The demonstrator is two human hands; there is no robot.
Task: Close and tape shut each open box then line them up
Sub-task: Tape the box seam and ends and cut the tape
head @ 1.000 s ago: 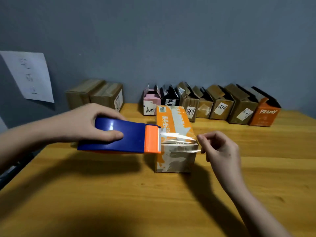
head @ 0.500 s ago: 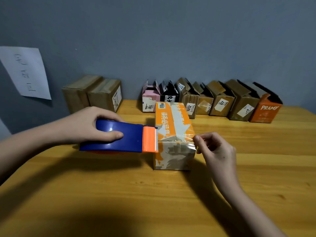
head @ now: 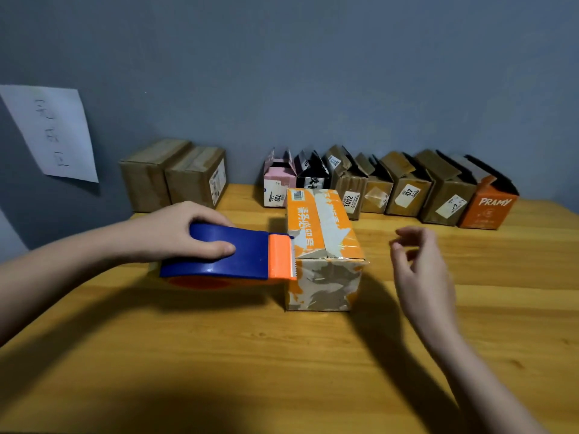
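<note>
Orange-and-white box near table centre, flaps down, clear tape across near top edge and partly down near face. Tape dispenser, blue body with orange cutter head, pressed against box's left upper edge; serrated blade touching cardboard there. Left hand wrapped over dispenser from left, thumb along near side, fingers curled over far side: firm hold. Right hand to right of box, apart from it, fingers loosely bent, nothing held, no tape end visible between fingertips.

Outward: wooden table mostly bare in near half. Far edge, against grey wall, row of seven open boxes, flaps standing up, pink at left through brown ones to orange one marked PRAMY at right. Further left, two brown boxes side by side, tops apparently sealed. Sheet of paper with handwriting stuck on wall at far left.

Judged step: cutting strip at left edge. Risks from here:
- Box unsupported on right; sideways pull or twist of dispenser likely to slide or tip it rather than sever tape.
- Incomplete cut could drag laid strip back off top.
- Tape on right corner looks slightly lifted; unpressed, may peel.
- Single strip may leave centre seam unsecured; cannot tell coverage from glare.
</note>
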